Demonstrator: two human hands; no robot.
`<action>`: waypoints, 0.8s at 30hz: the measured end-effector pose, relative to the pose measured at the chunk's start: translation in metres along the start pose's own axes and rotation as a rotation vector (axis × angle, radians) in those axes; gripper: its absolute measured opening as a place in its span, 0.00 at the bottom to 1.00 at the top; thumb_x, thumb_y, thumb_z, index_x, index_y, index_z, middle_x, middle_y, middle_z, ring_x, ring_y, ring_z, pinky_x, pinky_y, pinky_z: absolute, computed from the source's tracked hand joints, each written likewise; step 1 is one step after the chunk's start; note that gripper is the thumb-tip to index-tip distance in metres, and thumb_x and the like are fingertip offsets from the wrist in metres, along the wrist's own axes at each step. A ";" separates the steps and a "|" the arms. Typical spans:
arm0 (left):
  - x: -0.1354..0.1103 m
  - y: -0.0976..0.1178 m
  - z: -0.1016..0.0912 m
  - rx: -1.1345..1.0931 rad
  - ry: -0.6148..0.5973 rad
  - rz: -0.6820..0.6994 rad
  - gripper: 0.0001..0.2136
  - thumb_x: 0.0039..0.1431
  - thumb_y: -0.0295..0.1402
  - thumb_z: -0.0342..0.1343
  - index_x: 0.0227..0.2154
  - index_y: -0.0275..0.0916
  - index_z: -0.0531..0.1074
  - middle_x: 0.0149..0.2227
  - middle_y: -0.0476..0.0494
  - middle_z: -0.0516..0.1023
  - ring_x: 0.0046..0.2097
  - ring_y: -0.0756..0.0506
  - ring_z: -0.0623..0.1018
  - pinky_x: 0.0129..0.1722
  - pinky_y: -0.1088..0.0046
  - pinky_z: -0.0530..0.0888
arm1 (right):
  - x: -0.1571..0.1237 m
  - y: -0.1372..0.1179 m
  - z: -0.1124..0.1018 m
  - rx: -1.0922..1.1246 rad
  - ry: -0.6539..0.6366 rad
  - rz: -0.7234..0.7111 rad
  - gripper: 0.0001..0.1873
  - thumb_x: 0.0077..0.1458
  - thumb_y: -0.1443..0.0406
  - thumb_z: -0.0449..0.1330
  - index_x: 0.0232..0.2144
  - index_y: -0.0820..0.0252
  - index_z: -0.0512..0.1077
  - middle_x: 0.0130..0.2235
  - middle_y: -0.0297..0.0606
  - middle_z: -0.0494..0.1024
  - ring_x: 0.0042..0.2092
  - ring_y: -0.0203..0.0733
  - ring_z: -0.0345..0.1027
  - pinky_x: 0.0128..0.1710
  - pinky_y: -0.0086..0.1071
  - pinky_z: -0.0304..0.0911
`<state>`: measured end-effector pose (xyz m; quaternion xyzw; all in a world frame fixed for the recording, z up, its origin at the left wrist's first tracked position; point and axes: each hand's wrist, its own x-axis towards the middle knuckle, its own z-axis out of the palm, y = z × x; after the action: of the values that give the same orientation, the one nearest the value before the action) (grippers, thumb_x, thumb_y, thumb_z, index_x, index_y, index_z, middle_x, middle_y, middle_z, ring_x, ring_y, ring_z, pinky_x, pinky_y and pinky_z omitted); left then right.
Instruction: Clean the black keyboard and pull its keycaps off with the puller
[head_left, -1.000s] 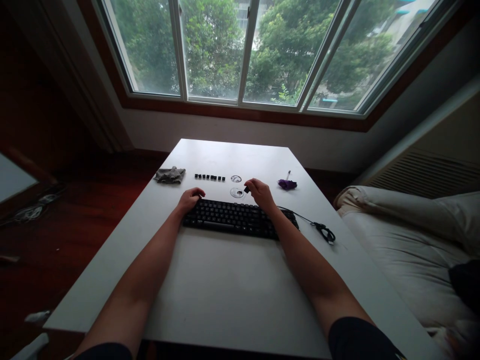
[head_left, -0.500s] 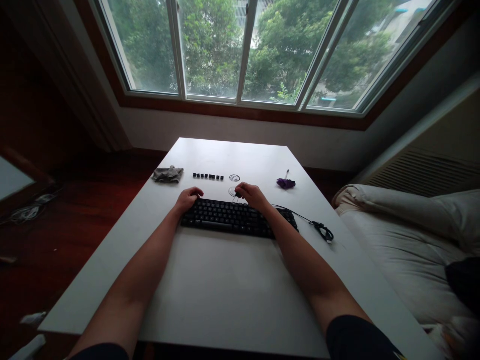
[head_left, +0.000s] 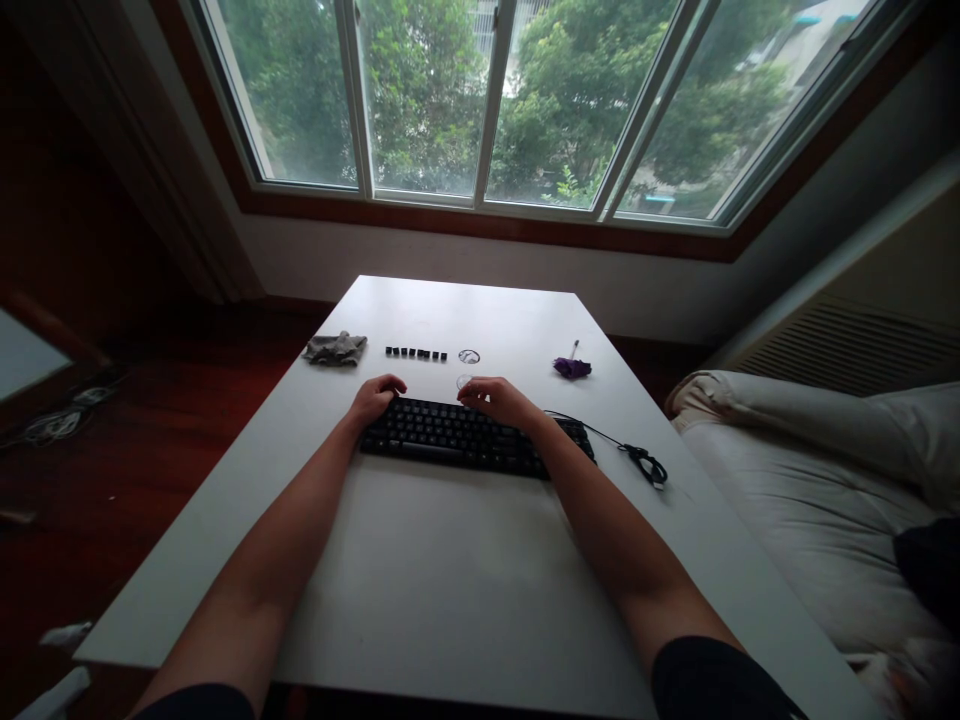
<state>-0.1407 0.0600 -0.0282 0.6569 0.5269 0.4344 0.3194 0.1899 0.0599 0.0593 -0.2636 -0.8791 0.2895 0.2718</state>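
A black keyboard (head_left: 442, 430) lies crosswise on the white table, with its cable leaving the back edge at the right. My left hand (head_left: 379, 395) holds the keyboard's back left corner, fingers curled over it. Above the back edge, right of the keyboard's middle, my right hand (head_left: 499, 398) has thumb and fingertips pinched together. Whatever sits between those fingertips is too small to make out. Just behind them shows a clear round piece (head_left: 463, 382), partly covered by the fingers. Farther back are a row of several black keycaps (head_left: 416, 353) and a round disc-like item (head_left: 469, 356).
A crumpled grey cloth (head_left: 337, 348) lies at the table's left edge. On the right are a purple cloth (head_left: 572, 368) with a thin stick by it and the coiled USB cable (head_left: 646, 463). A pale sofa (head_left: 795, 480) stands beside the table (head_left: 450, 580).
My right hand has shifted slightly left and down toward the keyboard. A small dark piece visible at its fingertips before is now out of sight. My left hand stays put.
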 end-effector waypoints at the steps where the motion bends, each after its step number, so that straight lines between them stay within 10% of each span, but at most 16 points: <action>1: 0.000 0.001 0.000 -0.004 -0.001 0.004 0.17 0.46 0.26 0.49 0.35 0.38 0.80 0.34 0.46 0.81 0.37 0.45 0.78 0.40 0.70 0.73 | -0.001 -0.004 -0.002 -0.011 -0.028 -0.025 0.12 0.64 0.58 0.59 0.40 0.57 0.80 0.40 0.39 0.81 0.37 0.39 0.73 0.40 0.32 0.68; 10: 0.000 0.002 0.000 -0.008 -0.001 0.007 0.17 0.45 0.27 0.49 0.35 0.39 0.80 0.35 0.46 0.82 0.38 0.45 0.78 0.41 0.70 0.73 | -0.003 0.017 0.004 -0.176 0.007 0.151 0.09 0.62 0.62 0.61 0.42 0.56 0.78 0.37 0.39 0.83 0.36 0.41 0.75 0.39 0.32 0.67; 20: -0.001 0.001 0.000 -0.004 -0.005 0.008 0.17 0.45 0.27 0.49 0.36 0.39 0.80 0.35 0.46 0.82 0.38 0.45 0.78 0.41 0.69 0.73 | -0.001 0.056 0.021 0.427 0.326 0.476 0.12 0.63 0.54 0.56 0.38 0.57 0.66 0.33 0.39 0.82 0.31 0.42 0.77 0.31 0.34 0.72; 24: 0.000 -0.001 0.000 0.014 -0.004 0.002 0.17 0.46 0.27 0.49 0.36 0.39 0.80 0.35 0.47 0.82 0.38 0.45 0.78 0.42 0.69 0.73 | -0.002 0.066 0.023 0.349 0.401 0.465 0.13 0.60 0.54 0.59 0.36 0.58 0.68 0.33 0.40 0.81 0.32 0.41 0.77 0.30 0.31 0.72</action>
<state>-0.1413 0.0602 -0.0293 0.6608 0.5285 0.4296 0.3154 0.1972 0.0962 -0.0004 -0.4579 -0.6621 0.4320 0.4067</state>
